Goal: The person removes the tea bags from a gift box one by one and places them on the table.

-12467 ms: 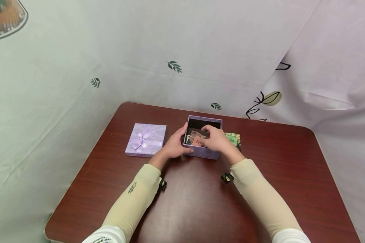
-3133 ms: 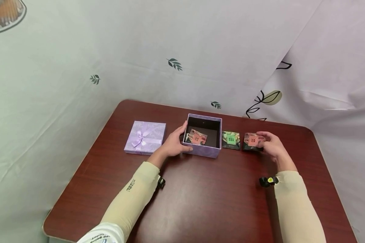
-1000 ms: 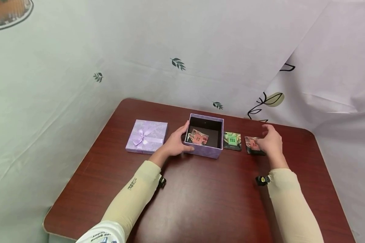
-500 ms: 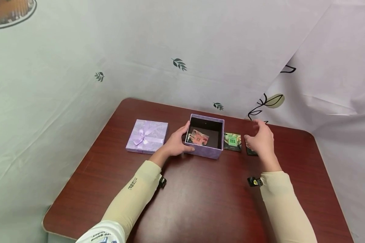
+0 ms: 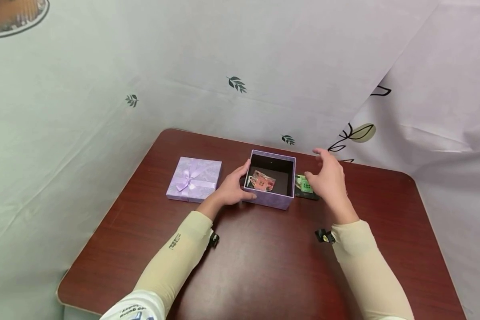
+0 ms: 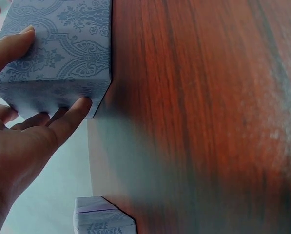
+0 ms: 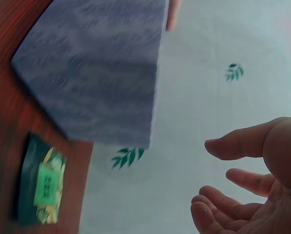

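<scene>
Person at a table, with the lidless purple gift box upright near the far edge. The left hand held the box at its near left corner, the thumb against the near wall and the fingers against the left wall. Inside, toward the left, lay a red-labelled packet on the dark floor. Just beyond the right wall, a green-labelled packet lay flat on the dark red wooden table. The right hand was raised near this packet, hiding part of it from the head camera; its grip was wide, thumb and fingers apart, with nothing between them. The right wrist view showed this hand clear of both box and packet.

To the left of the box, and apart from it, rested the lilac lid, bow side up, its ribbon bow left of centre. Cream sleeves covered both forearms, and a small black device sat at each wrist. Behind the table hung a pale backdrop printed with green leaf sprigs.
</scene>
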`<act>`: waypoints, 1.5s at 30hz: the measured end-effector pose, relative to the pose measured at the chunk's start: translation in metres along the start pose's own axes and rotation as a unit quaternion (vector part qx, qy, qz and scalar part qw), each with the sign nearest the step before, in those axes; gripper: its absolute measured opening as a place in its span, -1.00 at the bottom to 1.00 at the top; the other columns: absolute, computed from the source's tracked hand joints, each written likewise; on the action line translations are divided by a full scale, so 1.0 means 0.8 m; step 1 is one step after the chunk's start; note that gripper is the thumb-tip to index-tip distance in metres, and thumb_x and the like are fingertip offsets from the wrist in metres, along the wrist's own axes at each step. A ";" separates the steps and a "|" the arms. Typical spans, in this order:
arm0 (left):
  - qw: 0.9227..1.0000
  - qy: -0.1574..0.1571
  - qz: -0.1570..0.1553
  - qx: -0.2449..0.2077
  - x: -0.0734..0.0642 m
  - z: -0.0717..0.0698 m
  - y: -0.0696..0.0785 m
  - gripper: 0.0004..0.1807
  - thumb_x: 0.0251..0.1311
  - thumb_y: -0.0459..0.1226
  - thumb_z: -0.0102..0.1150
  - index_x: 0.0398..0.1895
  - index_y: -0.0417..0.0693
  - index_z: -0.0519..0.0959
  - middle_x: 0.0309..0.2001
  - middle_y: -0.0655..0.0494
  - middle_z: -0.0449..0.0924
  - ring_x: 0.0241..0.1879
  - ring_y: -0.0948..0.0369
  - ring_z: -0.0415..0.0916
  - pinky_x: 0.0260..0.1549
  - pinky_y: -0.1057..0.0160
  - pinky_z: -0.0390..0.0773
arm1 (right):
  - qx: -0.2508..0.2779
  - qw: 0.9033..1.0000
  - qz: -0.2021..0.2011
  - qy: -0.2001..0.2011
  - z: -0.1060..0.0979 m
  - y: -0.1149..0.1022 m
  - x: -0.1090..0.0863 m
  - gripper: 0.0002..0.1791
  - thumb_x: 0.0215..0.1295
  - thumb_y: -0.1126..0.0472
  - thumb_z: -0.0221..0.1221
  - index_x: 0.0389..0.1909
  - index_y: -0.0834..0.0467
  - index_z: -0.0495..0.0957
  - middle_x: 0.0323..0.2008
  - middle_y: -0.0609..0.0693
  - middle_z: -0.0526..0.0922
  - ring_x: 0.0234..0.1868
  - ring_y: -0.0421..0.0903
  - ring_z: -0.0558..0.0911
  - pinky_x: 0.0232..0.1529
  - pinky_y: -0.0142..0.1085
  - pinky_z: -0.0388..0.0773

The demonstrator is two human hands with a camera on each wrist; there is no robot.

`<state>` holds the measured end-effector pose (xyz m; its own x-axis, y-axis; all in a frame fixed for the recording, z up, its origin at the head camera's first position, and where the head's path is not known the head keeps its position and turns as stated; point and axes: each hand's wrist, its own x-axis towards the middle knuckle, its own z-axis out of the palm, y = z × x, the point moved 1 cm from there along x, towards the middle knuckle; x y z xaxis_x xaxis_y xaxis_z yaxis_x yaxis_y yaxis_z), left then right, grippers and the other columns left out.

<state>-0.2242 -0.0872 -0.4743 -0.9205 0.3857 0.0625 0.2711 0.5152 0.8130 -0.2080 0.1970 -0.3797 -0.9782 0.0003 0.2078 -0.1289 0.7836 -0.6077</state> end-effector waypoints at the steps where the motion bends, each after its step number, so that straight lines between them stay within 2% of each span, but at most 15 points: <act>1: 1.000 0.000 0.001 -0.001 0.000 0.000 0.000 0.30 -0.10 -0.23 0.63 0.63 0.02 -0.08 0.55 0.00 0.02 0.48 0.13 -0.01 0.38 0.19 0.06 | 0.002 1.000 -0.006 -0.001 0.001 -0.004 0.000 -0.29 0.15 0.35 0.35 0.36 0.20 0.37 0.14 0.27 0.52 0.13 0.25 0.47 0.08 0.22 0.36; 5: 1.000 0.002 0.003 -0.002 0.001 0.000 0.000 0.30 -0.12 -0.23 0.64 0.63 0.01 -0.08 0.54 -0.01 0.03 0.48 0.12 0.01 0.38 0.18 0.07 | 0.009 1.000 -0.024 -0.010 0.004 -0.018 -0.002 -0.28 0.15 0.36 0.36 0.37 0.20 0.36 0.16 0.25 0.52 0.15 0.23 0.48 0.07 0.20 0.41; 14: 1.000 -0.002 -0.002 0.005 0.002 0.000 0.001 0.31 -0.11 -0.22 0.64 0.63 0.06 -0.10 0.54 -0.02 0.06 0.48 0.12 0.02 0.38 0.17 0.08 | 0.037 0.998 -0.038 -0.043 0.017 -0.043 -0.006 -0.27 0.13 0.37 0.36 0.36 0.19 0.36 0.16 0.27 0.52 0.10 0.24 0.55 0.04 0.13 0.50; 18: 1.000 -0.001 0.000 0.003 0.001 -0.001 0.001 0.31 -0.11 -0.23 0.64 0.63 0.03 -0.09 0.54 -0.03 0.04 0.48 0.11 0.02 0.38 0.18 0.08 | 0.041 0.995 -0.037 -0.080 0.027 -0.052 -0.007 -0.27 0.17 0.33 0.36 0.39 0.15 0.34 0.22 0.28 0.49 0.12 0.21 0.55 -0.01 0.12 0.53; 23: 1.000 0.000 0.009 0.000 0.002 -0.001 0.000 0.30 -0.12 -0.24 0.64 0.62 0.01 -0.08 0.55 -0.03 0.01 0.48 0.10 0.02 0.38 0.18 0.08 | 0.047 0.990 -0.018 -0.134 0.044 -0.059 -0.005 -0.24 0.20 0.29 0.36 0.42 0.12 0.30 0.28 0.29 0.43 0.18 0.22 0.52 0.02 0.12 0.53; 30: 1.000 0.001 0.016 0.000 0.001 -0.001 -0.001 0.29 -0.12 -0.26 0.64 0.62 -0.03 -0.07 0.54 -0.06 0.03 0.47 0.10 0.04 0.38 0.18 0.09 | 0.033 0.986 -0.014 -0.161 0.064 -0.062 -0.003 -0.24 0.19 0.24 0.38 0.41 0.14 0.31 0.21 0.32 0.47 0.13 0.24 0.55 0.02 0.11 0.54; 38: 1.000 -0.007 0.018 -0.003 0.001 -0.002 0.001 0.29 -0.10 -0.25 0.63 0.62 -0.02 -0.08 0.55 -0.05 0.00 0.47 0.09 0.03 0.38 0.18 0.08 | 0.009 0.975 0.004 -0.221 0.078 -0.066 -0.002 -0.22 0.26 0.17 0.34 0.46 0.14 0.25 0.00 0.23 0.57 -0.31 0.05 0.55 -0.28 -0.05 0.48; 45: 1.000 -0.004 0.016 -0.011 0.002 -0.002 -0.001 0.27 -0.09 -0.27 0.62 0.62 -0.03 -0.07 0.55 -0.02 -0.01 0.48 0.11 0.02 0.37 0.19 0.09 | 0.011 0.970 0.022 -0.241 0.089 -0.062 0.003 -0.24 0.31 0.15 0.29 0.48 0.14 0.23 0.01 0.24 0.59 -0.46 0.00 0.52 -0.35 -0.09 0.45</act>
<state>-0.2260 -0.0881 -0.4741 -0.9090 0.4084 0.0837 0.2938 0.4851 0.8237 -0.2158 0.1139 -0.4032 -0.9446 -0.2613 -0.1988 -0.0832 0.7761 -0.6250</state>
